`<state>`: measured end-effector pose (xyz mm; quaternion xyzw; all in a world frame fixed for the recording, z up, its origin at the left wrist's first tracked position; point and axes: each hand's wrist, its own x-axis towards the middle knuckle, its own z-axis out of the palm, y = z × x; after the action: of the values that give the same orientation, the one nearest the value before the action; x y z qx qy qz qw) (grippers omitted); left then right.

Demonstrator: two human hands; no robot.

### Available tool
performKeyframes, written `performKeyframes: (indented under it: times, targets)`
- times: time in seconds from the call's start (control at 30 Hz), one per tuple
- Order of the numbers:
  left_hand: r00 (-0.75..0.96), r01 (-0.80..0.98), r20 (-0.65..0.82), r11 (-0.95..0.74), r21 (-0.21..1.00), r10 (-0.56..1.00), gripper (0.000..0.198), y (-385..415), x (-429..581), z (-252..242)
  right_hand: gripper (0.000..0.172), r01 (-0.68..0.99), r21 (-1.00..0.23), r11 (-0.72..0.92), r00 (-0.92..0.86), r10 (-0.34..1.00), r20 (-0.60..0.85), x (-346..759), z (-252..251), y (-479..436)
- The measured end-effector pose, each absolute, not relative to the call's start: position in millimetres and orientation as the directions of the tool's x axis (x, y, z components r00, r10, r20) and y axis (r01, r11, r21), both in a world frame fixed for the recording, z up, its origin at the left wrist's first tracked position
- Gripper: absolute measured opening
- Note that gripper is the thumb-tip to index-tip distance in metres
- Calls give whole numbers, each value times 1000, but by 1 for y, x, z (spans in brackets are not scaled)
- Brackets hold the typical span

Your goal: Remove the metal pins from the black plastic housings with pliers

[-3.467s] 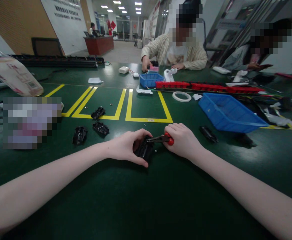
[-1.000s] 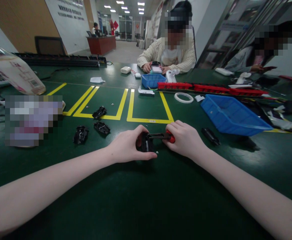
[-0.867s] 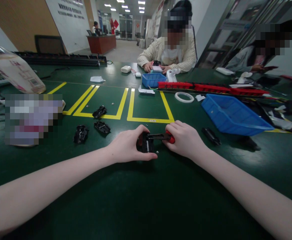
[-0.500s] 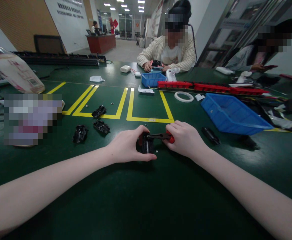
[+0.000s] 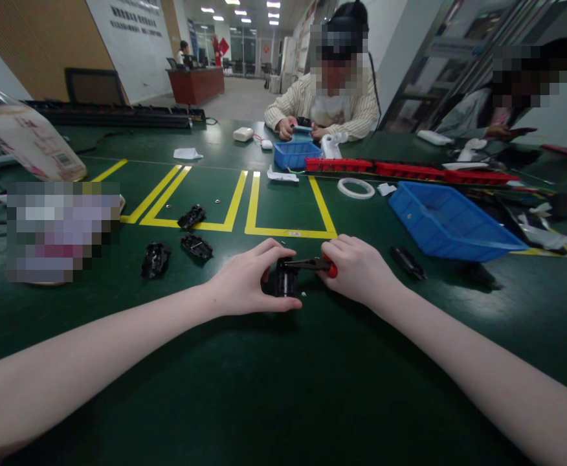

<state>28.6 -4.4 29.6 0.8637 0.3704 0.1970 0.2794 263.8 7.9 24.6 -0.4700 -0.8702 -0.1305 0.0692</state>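
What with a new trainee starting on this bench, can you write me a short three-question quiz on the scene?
1. True or false: the right hand grips a red-handled tool whose tip meets the small black part held in the left hand.
2. Where does the large blue bin lie? A) right of both hands B) left of both hands C) between them
3. How many loose black parts lie on the green table to the left of the hands?

Key: 1 true; 2 A; 3 three.
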Motion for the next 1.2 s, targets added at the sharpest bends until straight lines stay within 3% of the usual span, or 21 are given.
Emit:
performKeyframes:
  times: [0.3,0.5,0.73,1.07,1.2]
  targets:
    - [627,493,73,-468,733,775,65,-3,29,30,5,816,200,543,-578,773,262,266,21,9]
    - [611,464,158,-513,722,775,66,-1,30,25,12,831,163,531,-555,778,295,268,17,12]
    - [612,463,164,-519,719,774,67,-2,29,25,7,830,156,536,-557,776,297,267,17,13]
    - [612,389,57,-363,847,789,56,-1,30,26,6,816,183,549,-577,754,313,269,18,12]
    - [613,399,151,-469,788,776,64,0,30,20,5,828,131,546,-558,773,303,269,18,13]
